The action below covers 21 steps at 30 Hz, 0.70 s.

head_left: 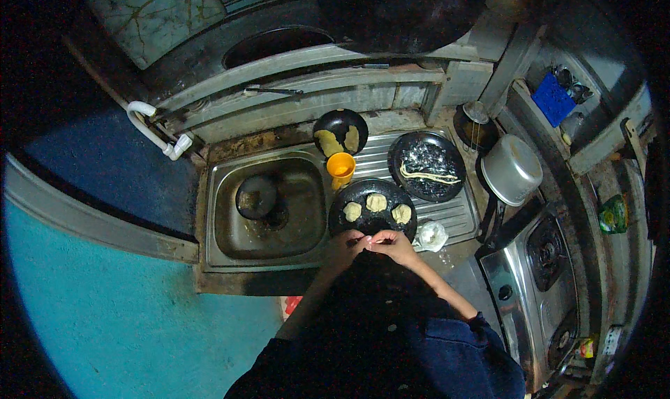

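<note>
My left hand and my right hand meet at the near edge of a dark round plate. Their fingertips are pinched together, and whatever they hold is too small or hidden to make out. On that plate lie three pale lumps of dough, a left one, a middle one and a right one. Beyond it to the right, a second dark plate, dusted with white powder, carries long thin dough strips. Close to my right hand is a white plastic bag.
An orange cup stands behind the plate, near a black pan with flat brownish pieces. Left is a steel sink holding a dark round vessel. Rightward are a metal pot, a gas stove and a blue basket.
</note>
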Each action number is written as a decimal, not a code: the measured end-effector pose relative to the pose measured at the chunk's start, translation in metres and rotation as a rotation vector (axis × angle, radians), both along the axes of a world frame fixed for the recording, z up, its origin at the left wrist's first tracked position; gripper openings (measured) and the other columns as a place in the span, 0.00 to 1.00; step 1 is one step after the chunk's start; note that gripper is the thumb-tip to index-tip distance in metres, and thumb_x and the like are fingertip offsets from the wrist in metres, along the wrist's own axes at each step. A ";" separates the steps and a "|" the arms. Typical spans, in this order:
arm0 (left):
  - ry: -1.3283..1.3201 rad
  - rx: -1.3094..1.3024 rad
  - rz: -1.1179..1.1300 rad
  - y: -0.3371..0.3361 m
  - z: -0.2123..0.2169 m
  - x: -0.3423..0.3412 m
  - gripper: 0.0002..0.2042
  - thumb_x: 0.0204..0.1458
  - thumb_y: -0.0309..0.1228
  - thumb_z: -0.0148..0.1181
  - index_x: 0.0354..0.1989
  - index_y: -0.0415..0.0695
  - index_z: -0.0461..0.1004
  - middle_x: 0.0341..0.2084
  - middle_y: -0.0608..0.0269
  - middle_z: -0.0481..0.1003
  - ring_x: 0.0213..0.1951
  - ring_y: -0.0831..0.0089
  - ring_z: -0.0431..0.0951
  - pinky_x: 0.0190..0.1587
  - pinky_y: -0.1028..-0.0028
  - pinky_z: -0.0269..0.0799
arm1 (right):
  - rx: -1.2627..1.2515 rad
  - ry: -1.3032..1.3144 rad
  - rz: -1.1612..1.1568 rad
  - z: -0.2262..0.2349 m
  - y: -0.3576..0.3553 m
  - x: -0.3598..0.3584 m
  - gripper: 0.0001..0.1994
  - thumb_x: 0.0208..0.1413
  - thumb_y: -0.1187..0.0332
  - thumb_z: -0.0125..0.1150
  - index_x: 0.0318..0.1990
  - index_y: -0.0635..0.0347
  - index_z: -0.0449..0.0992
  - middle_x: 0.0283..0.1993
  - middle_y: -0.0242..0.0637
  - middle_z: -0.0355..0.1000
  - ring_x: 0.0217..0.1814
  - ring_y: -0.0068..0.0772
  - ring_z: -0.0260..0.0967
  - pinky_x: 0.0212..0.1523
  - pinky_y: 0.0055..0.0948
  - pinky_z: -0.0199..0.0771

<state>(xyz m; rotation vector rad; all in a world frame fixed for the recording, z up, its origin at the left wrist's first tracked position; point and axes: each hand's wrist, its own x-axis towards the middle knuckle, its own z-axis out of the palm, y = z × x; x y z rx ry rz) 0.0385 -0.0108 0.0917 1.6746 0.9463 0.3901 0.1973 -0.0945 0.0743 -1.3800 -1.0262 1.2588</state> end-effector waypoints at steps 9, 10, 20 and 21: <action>-0.503 -0.260 0.131 0.008 -0.061 -0.005 0.12 0.53 0.33 0.51 0.41 0.39 0.68 0.34 0.59 0.73 0.36 0.71 0.74 0.38 0.75 0.70 | -0.133 0.022 0.089 -0.005 -0.001 0.007 0.10 0.52 0.67 0.56 0.37 0.64 0.75 0.30 0.32 0.73 0.29 0.19 0.67 0.32 0.20 0.68; -0.498 -0.267 0.139 0.011 -0.063 -0.007 0.12 0.53 0.32 0.51 0.42 0.39 0.68 0.35 0.58 0.73 0.38 0.70 0.73 0.40 0.75 0.70 | -0.126 0.012 0.099 -0.006 -0.002 0.008 0.10 0.53 0.68 0.55 0.38 0.64 0.75 0.30 0.32 0.73 0.30 0.20 0.67 0.32 0.21 0.69; -0.195 -0.153 -0.305 -0.004 0.022 -0.003 0.17 0.50 0.34 0.56 0.46 0.40 0.68 0.39 0.60 0.74 0.41 0.75 0.73 0.47 0.76 0.66 | -0.176 0.238 0.017 0.007 -0.002 0.006 0.06 0.53 0.68 0.55 0.32 0.62 0.74 0.29 0.30 0.72 0.28 0.18 0.67 0.31 0.18 0.66; -0.193 -0.137 -0.311 -0.002 0.009 -0.003 0.16 0.49 0.34 0.56 0.45 0.40 0.70 0.38 0.60 0.75 0.40 0.74 0.74 0.45 0.76 0.66 | -0.177 0.212 0.025 0.004 -0.002 0.006 0.07 0.53 0.68 0.56 0.33 0.62 0.74 0.29 0.31 0.72 0.28 0.19 0.67 0.31 0.18 0.66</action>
